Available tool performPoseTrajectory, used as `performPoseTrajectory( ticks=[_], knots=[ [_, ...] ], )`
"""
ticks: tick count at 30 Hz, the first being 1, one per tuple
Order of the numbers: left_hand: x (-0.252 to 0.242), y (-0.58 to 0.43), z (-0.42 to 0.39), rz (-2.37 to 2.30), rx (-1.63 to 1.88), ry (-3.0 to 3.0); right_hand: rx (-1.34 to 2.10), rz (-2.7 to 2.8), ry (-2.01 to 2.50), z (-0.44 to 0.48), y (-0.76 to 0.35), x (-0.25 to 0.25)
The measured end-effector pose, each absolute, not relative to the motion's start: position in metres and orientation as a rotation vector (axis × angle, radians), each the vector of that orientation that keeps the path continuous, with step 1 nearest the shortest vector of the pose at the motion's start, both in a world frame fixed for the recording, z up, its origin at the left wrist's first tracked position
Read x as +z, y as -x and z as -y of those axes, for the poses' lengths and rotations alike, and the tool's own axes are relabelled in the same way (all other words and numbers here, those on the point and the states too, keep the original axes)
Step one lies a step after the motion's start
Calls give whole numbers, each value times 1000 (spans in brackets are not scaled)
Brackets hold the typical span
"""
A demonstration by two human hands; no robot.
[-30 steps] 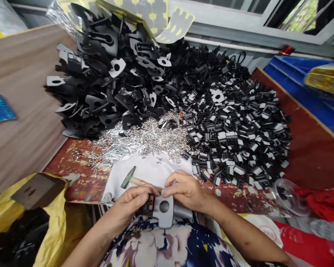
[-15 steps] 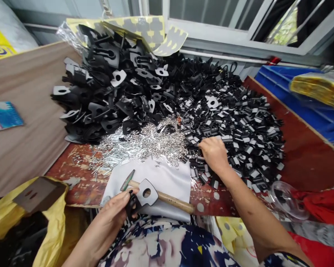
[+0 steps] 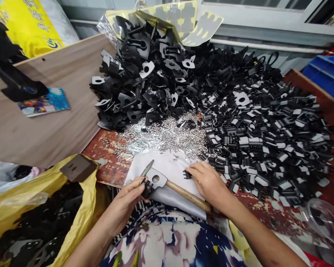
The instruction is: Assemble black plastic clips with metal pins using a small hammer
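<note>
My left hand (image 3: 128,202) pinches a flat black plastic plate with a round hole (image 3: 155,179), held above a white cloth (image 3: 172,174) at the table's near edge. My right hand (image 3: 207,183) is closed on a small black clip (image 3: 187,173) just right of the plate. A wooden-handled hammer (image 3: 183,193) lies across the cloth between both hands. Behind the cloth lies a heap of silver pins (image 3: 164,137). A pile of black plates (image 3: 144,81) rises at the back left, and a wide heap of small black clips (image 3: 267,137) spreads to the right.
A brown board (image 3: 44,126) with a blue booklet (image 3: 43,102) leans at the left. A yellow bag (image 3: 44,215) with finished black parts sits at lower left, a dark block (image 3: 78,167) on its rim. A blue crate (image 3: 327,74) stands at the far right.
My right hand has come back from the clip heap to the cloth with a small clip in its fingers. My left hand keeps hold of the plate. The view has shifted rightward.
</note>
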State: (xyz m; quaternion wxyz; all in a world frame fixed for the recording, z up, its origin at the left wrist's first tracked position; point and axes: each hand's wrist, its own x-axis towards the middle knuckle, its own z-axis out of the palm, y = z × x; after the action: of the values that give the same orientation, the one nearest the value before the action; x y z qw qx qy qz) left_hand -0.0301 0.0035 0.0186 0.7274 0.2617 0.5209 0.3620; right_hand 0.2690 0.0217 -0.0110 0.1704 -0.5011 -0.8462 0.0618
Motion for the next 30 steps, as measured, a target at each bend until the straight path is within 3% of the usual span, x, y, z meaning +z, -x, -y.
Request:
performPoseTrajectory(
  ticks=[6,13,30],
  knots=[
    [13,20,-9,-1212,766,-921,-20,2469,1432,-27,-258,-25],
    [20,-4,-18,-1042,721,-903,392,1867,1337,-38,-238,3],
    [23,-25,-25,-873,863,-726,273,1861,1104,-26,-200,11]
  ],
)
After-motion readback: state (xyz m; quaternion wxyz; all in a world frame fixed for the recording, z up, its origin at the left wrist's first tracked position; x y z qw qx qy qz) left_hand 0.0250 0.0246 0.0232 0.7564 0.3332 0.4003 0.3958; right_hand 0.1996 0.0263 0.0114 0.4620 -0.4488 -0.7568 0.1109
